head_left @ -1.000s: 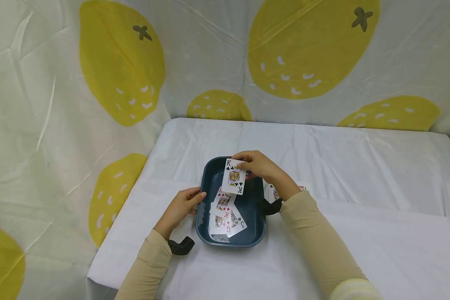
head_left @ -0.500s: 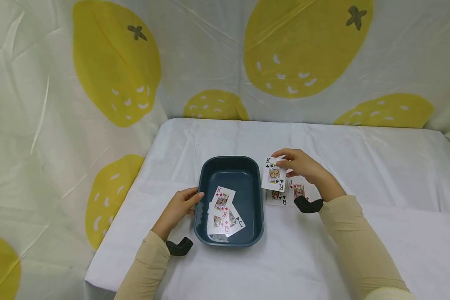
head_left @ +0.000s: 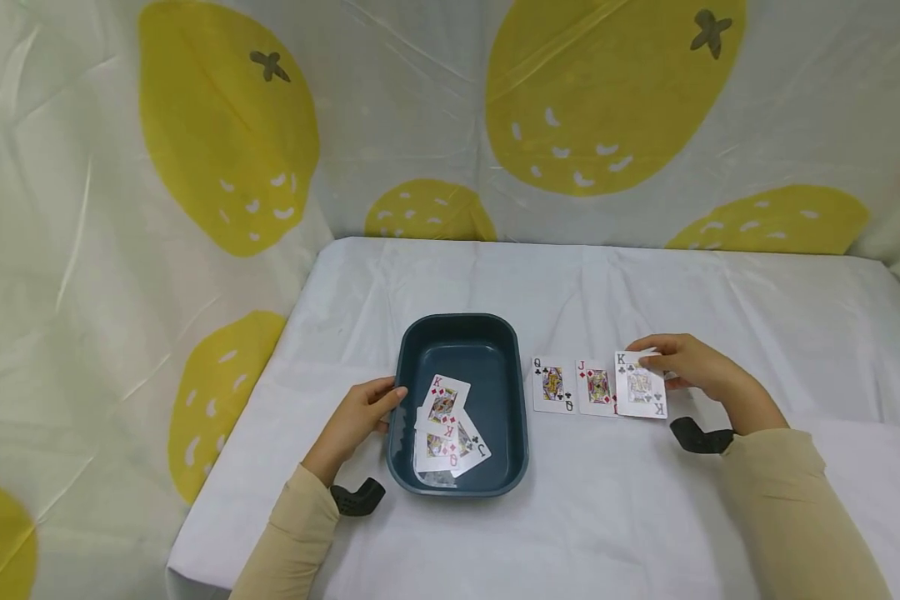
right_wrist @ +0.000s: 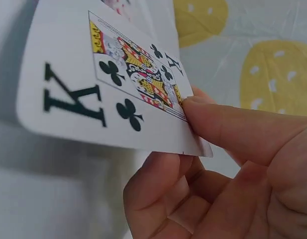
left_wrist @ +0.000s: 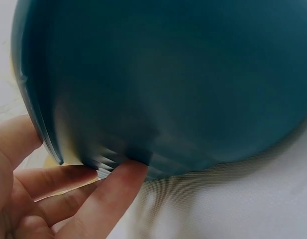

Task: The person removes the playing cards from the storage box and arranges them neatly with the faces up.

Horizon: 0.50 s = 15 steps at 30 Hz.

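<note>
My right hand [head_left: 693, 364] pinches a king of clubs playing card [head_left: 640, 387] between thumb and fingers by its right edge. In the right wrist view the card [right_wrist: 138, 74] is tilted above the white cloth. To its left a black queen card [head_left: 552, 384] and a red jack card [head_left: 596, 387] lie face up in a row. My left hand [head_left: 357, 418] grips the left rim of a dark blue tray [head_left: 521, 417], thumb at the rim and fingers against the outer wall. Inside the tray lie a red king card [head_left: 444, 403], a red queen card [head_left: 435, 452] and a jack card [head_left: 472, 446], overlapping.
White cloth [head_left: 600, 508] covers the table. A lemon-print curtain [head_left: 420, 117] hangs at the back and left. Each wrist wears a black camera mount, such as the right mount [head_left: 699, 437]. A shiny greyish patch [head_left: 437, 478] shows at the tray's lower left.
My right hand has carried the king of clubs from over the tray rightward, past the queen, to the right end of the row. My left hand keeps its place on the tray.
</note>
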Each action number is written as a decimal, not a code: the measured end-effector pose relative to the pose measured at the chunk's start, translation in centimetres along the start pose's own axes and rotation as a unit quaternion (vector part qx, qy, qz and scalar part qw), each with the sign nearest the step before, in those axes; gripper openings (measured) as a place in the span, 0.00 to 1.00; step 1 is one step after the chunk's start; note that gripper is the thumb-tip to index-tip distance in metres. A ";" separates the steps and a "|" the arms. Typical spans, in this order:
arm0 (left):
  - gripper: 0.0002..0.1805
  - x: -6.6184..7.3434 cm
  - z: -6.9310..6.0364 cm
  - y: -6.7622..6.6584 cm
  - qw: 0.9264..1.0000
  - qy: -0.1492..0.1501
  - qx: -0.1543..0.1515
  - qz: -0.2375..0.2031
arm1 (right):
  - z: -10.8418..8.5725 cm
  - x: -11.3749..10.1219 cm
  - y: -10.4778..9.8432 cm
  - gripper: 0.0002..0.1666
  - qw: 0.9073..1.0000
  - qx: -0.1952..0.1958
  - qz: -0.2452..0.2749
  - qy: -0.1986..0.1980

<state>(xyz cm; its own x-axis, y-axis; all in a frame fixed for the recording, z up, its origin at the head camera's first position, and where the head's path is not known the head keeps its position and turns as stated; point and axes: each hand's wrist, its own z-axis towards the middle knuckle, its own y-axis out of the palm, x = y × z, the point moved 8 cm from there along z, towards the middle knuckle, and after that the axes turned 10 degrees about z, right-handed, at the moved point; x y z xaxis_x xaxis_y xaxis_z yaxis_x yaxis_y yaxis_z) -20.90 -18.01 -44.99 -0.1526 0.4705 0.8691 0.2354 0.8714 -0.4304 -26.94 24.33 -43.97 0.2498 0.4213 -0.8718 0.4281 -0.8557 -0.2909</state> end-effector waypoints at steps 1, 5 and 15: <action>0.25 -0.1 0.0 -0.1 1.000 0.001 0.002 0.002 | -0.1 0.4 -0.2 0.24 1.000 0.002 -0.006 -0.001; 0.25 0.3 -0.2 -0.1 1.000 0.011 -0.004 -0.011 | -0.2 1.5 -0.6 0.20 0.999 0.025 -0.043 -0.015; 0.23 3.0 -1.7 -0.2 1.000 0.014 -0.007 -0.003 | 0.3 0.4 0.0 0.09 0.972 0.095 -0.202 -0.071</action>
<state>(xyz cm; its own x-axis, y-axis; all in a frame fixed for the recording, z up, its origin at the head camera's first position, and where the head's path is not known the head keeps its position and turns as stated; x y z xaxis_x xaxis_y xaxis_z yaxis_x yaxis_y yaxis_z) -19.74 -17.01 -41.87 -0.1274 0.4605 0.8785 0.2484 0.8723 -0.4212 -27.05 24.37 -44.43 -0.0329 0.7007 -0.7127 0.2947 -0.6746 -0.6768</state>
